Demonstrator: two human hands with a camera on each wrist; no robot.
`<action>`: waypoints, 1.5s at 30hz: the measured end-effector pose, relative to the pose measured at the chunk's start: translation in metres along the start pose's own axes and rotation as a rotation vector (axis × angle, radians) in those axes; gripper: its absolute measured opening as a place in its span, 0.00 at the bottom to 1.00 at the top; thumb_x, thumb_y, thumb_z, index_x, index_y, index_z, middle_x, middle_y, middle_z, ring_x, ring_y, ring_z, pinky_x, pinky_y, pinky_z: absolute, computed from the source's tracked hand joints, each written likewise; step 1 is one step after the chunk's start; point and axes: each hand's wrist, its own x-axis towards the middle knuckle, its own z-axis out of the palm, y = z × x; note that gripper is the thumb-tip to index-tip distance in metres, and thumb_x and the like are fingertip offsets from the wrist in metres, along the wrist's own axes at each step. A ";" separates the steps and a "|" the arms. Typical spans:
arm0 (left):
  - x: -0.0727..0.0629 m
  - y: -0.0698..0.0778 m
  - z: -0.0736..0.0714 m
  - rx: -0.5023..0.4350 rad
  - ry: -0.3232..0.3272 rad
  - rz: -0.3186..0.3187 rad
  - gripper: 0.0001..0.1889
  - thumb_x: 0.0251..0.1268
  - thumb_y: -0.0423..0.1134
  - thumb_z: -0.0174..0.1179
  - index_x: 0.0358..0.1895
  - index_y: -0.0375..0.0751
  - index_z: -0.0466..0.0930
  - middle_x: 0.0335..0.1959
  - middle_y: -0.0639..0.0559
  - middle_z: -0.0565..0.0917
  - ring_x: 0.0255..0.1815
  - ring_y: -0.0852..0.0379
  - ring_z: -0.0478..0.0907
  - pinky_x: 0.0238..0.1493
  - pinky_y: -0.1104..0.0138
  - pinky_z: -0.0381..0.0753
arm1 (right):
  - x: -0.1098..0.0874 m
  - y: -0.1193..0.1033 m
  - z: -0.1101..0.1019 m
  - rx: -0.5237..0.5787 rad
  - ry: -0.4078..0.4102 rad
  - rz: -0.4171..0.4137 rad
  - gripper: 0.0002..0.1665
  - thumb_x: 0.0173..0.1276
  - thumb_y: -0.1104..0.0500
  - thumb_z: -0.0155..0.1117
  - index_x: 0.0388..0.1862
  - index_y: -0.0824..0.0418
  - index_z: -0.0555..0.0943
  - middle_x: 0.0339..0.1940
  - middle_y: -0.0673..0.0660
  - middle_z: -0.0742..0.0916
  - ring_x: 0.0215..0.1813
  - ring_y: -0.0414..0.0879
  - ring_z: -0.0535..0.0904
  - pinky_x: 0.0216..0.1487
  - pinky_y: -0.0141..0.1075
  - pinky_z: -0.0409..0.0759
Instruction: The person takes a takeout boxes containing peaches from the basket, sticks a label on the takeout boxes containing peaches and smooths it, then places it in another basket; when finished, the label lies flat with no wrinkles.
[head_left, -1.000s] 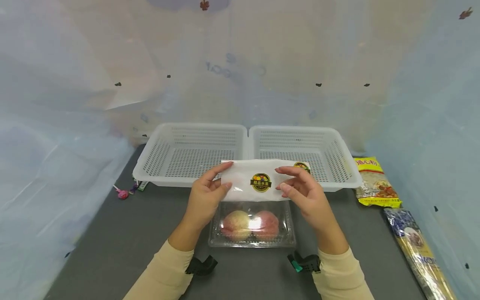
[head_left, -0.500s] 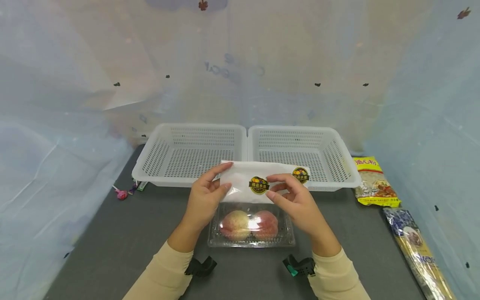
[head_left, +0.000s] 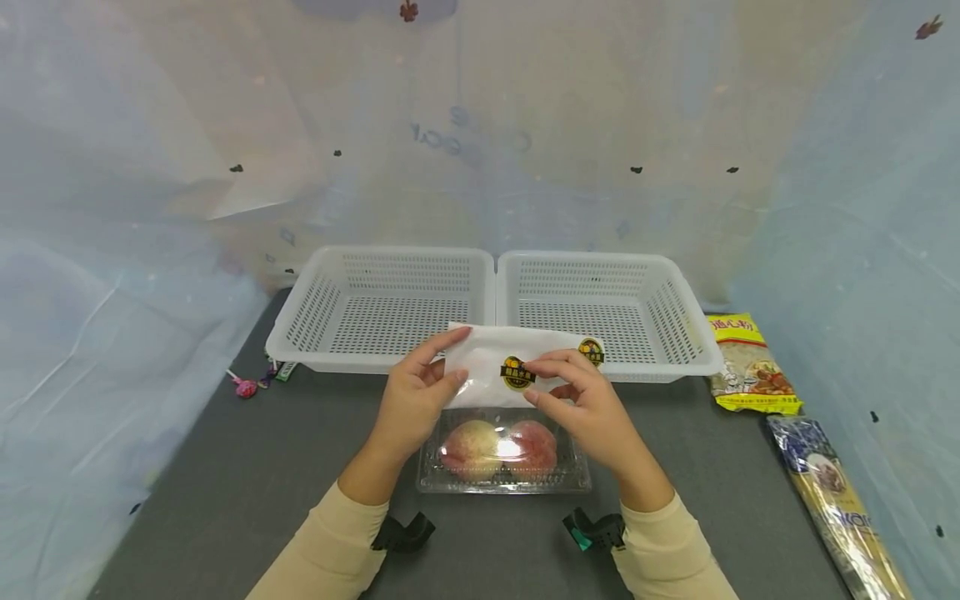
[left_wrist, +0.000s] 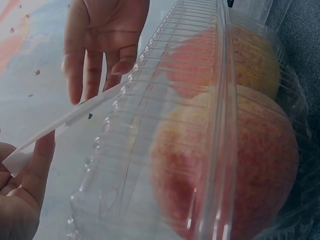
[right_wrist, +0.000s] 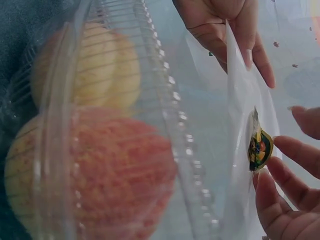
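Observation:
A white sticker sheet (head_left: 480, 367) with round fruit labels is held up in front of the baskets. My left hand (head_left: 412, 400) pinches its left end between thumb and fingers. At the nearer round sticker (head_left: 516, 373), black and gold with fruit on it, is my right hand (head_left: 588, 408), thumb and a fingertip at its right edge. The right wrist view shows that sticker (right_wrist: 260, 147) curling away from the sheet against the fingertips. A second sticker (head_left: 591, 350) sits at the sheet's right end. Below stands a closed clear plastic box (head_left: 502, 487) with two peaches (head_left: 468, 450).
Two white perforated baskets (head_left: 378, 362) stand side by side at the back. On the right lie a yellow-ended food bag (head_left: 753, 367) and a long blue-and-gold packet (head_left: 832, 500). A pink lollipop (head_left: 244, 387) and small wrapped sweets lie at the left edge.
My right hand has moved left, from beside the nearer sticker onto its right edge. The sheet's right end has dropped slightly and shifted left. The left hand has barely moved.

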 end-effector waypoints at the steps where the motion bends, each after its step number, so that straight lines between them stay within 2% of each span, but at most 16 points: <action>1: 0.000 0.000 0.000 0.002 -0.003 0.004 0.29 0.71 0.15 0.61 0.74 0.30 0.78 0.68 0.33 0.79 0.57 0.41 0.86 0.46 0.55 0.90 | 0.000 0.001 0.001 0.005 0.005 0.004 0.18 0.76 0.66 0.74 0.62 0.67 0.88 0.63 0.58 0.83 0.61 0.56 0.81 0.52 0.40 0.86; 8: -0.001 0.000 0.002 0.003 -0.021 0.023 0.29 0.70 0.15 0.61 0.74 0.28 0.77 0.70 0.33 0.77 0.58 0.42 0.86 0.46 0.57 0.90 | 0.001 0.004 0.007 -0.019 0.042 0.026 0.15 0.76 0.67 0.75 0.59 0.64 0.89 0.62 0.58 0.83 0.56 0.55 0.82 0.49 0.38 0.85; 15: -0.002 0.001 0.003 0.027 -0.029 0.019 0.28 0.71 0.15 0.61 0.74 0.29 0.77 0.69 0.34 0.78 0.58 0.40 0.86 0.45 0.58 0.90 | -0.001 0.004 0.010 -0.049 0.148 0.033 0.12 0.77 0.69 0.72 0.55 0.60 0.92 0.54 0.53 0.86 0.57 0.51 0.80 0.50 0.35 0.82; 20: -0.003 -0.001 0.004 0.027 -0.031 0.012 0.29 0.70 0.15 0.61 0.74 0.30 0.78 0.71 0.35 0.77 0.57 0.39 0.86 0.44 0.59 0.90 | -0.002 0.003 0.011 0.004 0.203 0.040 0.11 0.76 0.71 0.72 0.52 0.62 0.92 0.51 0.55 0.86 0.53 0.51 0.82 0.50 0.31 0.82; 27: -0.002 -0.002 0.004 0.009 -0.032 0.009 0.30 0.70 0.14 0.61 0.74 0.29 0.77 0.72 0.35 0.77 0.60 0.38 0.84 0.48 0.56 0.90 | -0.001 0.002 0.010 0.005 0.187 0.062 0.12 0.76 0.72 0.71 0.53 0.60 0.91 0.51 0.54 0.87 0.51 0.51 0.84 0.48 0.34 0.83; 32: -0.001 0.001 0.003 -0.007 -0.003 -0.007 0.30 0.69 0.14 0.62 0.74 0.28 0.77 0.71 0.33 0.77 0.60 0.42 0.85 0.48 0.58 0.90 | -0.001 0.002 0.009 -0.020 0.186 0.009 0.12 0.76 0.73 0.69 0.49 0.59 0.91 0.49 0.52 0.89 0.50 0.50 0.84 0.47 0.33 0.82; 38: -0.002 0.004 0.002 -0.006 0.001 -0.018 0.30 0.70 0.15 0.62 0.75 0.28 0.76 0.72 0.33 0.76 0.57 0.43 0.86 0.44 0.59 0.90 | -0.001 -0.005 0.005 0.094 0.237 -0.074 0.13 0.76 0.78 0.64 0.49 0.65 0.90 0.50 0.59 0.87 0.47 0.51 0.83 0.47 0.32 0.83; 42: -0.005 0.004 0.000 0.008 -0.019 -0.028 0.30 0.71 0.15 0.62 0.75 0.29 0.76 0.74 0.34 0.74 0.59 0.38 0.85 0.44 0.57 0.91 | -0.003 -0.012 0.002 0.179 0.273 -0.090 0.13 0.75 0.79 0.63 0.50 0.70 0.88 0.51 0.63 0.86 0.45 0.50 0.83 0.43 0.32 0.83; 45: -0.009 0.004 -0.002 0.015 -0.049 -0.057 0.30 0.71 0.16 0.62 0.76 0.30 0.75 0.75 0.34 0.73 0.59 0.38 0.86 0.44 0.55 0.91 | -0.004 -0.015 0.000 0.228 0.275 -0.091 0.13 0.74 0.81 0.64 0.52 0.72 0.87 0.53 0.66 0.85 0.48 0.50 0.84 0.46 0.32 0.84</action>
